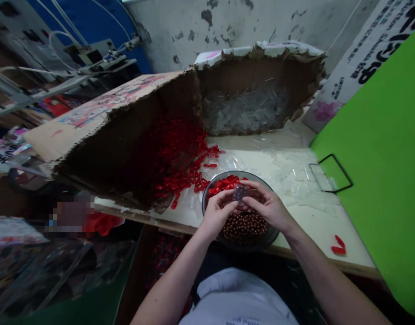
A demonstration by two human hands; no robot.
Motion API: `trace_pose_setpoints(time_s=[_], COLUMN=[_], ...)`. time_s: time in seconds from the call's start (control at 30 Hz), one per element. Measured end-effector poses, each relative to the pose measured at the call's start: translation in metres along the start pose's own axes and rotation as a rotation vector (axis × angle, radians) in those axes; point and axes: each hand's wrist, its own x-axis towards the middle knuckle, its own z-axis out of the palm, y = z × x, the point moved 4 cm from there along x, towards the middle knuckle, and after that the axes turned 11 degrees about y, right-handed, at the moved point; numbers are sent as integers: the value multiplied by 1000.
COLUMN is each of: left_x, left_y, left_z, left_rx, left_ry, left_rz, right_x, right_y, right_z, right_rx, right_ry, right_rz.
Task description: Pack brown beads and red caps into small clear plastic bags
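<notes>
Upper garment, one: shirt (pixel 241 293), pale grey-blue to off-white, soft matt cloth, rounded across the front. Shallow creases and a loose fold along its upper edge; shading deeper at the sides.

Marking, one: printed lettering (pixel 247 319), small, dark, on the shirt front near the bottom of the view; last word appears to be "girl". A second line is cut off by the frame and too small to read.

Forearms, two: left forearm (pixel 180 271) and right forearm (pixel 322 266), both bare along the whole visible length, slim, tapering to narrow wrists. Left bears one small round spot.

Hands, two: left hand (pixel 218 211) and right hand (pixel 270 205), both bare, fingers slender; nail detail too small to tell.
</notes>
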Motion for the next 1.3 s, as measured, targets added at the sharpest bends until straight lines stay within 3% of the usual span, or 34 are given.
trace_pose_setpoints(time_s=[0.33, 0.53, 0.67, 0.87, 0.93, 1.1, 1.3], left_x=[-9, -13, -11, -7, -7, -4, -2], left_y=[-3, -4, -5, -9, -10, -5, 10], left_z=[-5, -4, -13, -34, -36, -31, -23], left_rx=[-67, 90, 204, 230, 176, -4, -63], left_ry=[-75, -118, -165, -116, -93, -1, 24], left_rz=[-204, -138, -136, -151, -151, -123, -50], right_x=[-2, 0, 3, 3, 6, 18, 25], right_y=[-8, -15, -17, 10, 25, 66, 92], right_z=[-9, -9, -7, -14, -22, -40, -28], right_rx=[-157, -320, -479, -600, -720, -949, -1094], right_ry=[-222, -349, -395, -519, -485, -144, -71], right_rz=[-19, -24, -112, -108, -158, -336, -380])
